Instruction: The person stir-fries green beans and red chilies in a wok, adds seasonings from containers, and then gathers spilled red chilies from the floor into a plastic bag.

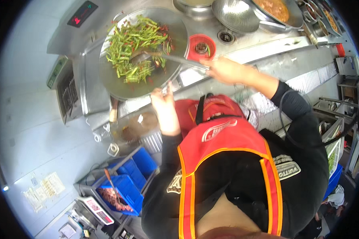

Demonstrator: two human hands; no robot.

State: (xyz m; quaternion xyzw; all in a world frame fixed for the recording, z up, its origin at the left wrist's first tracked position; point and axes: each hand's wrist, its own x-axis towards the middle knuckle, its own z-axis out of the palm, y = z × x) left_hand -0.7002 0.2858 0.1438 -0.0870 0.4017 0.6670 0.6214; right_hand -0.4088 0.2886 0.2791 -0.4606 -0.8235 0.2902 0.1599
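Observation:
A large wok (170, 27) sits on the steel stove and holds stir-fried green beans (137, 38) with bits of red chilli. My right hand (226, 70) is closed around the long metal handle of a cooking ladle (185, 61). The ladle's head lies among the beans, partly covered by them. At the wok's near rim, my left hand (164, 100) grips its edge or ear handle; motion blur hides the exact hold. Just right of the wok, a red plastic basket (193, 56) holds a round metal strainer and a green bean.
Behind the basket stands a perforated metal strainer bowl (236, 18), near a pan of orange-brown food (273, 10). A wooden-handled tool (113, 113) sticks out below the wok. Blue bins (131, 173), one with raw meat, and a scale (95, 210) stand at lower left.

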